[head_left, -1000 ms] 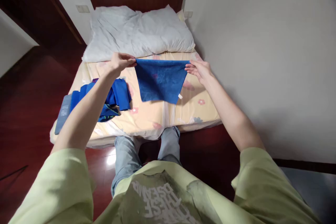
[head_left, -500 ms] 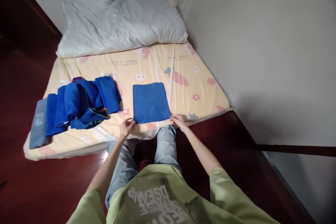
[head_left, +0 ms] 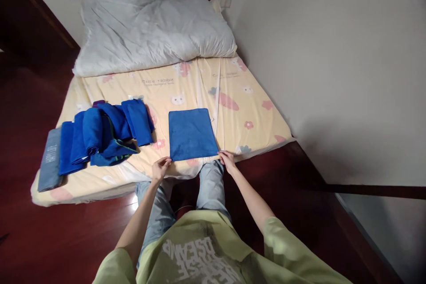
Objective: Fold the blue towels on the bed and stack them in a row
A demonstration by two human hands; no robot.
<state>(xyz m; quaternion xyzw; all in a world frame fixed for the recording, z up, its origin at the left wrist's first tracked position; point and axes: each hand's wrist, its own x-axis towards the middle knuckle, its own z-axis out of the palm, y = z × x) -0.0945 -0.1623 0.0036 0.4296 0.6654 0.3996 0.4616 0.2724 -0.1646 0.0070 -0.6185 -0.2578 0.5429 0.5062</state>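
A square blue cloth is spread flat on the bed, close to its front edge. My left hand pinches the near left corner of this cloth. At the near right corner, the fingers of my right hand are closed on the fabric. To the left of my left hand lies a row of folded blue cloths, overlapping one another, one with a green edge. A grey-blue folded cloth with pale lettering sits at the left end of that row.
The bed wears a pale yellow sheet with rabbit and carrot prints. A large white quilt or pillow covers its far end. A plain wall runs along the right side, and dark red flooring surrounds the bed.
Both hands have shifted slightly toward me, and the blue cloth's near edge has come with them. The cloth's near right corner sits a little farther right. The row of folded cloths is undisturbed.
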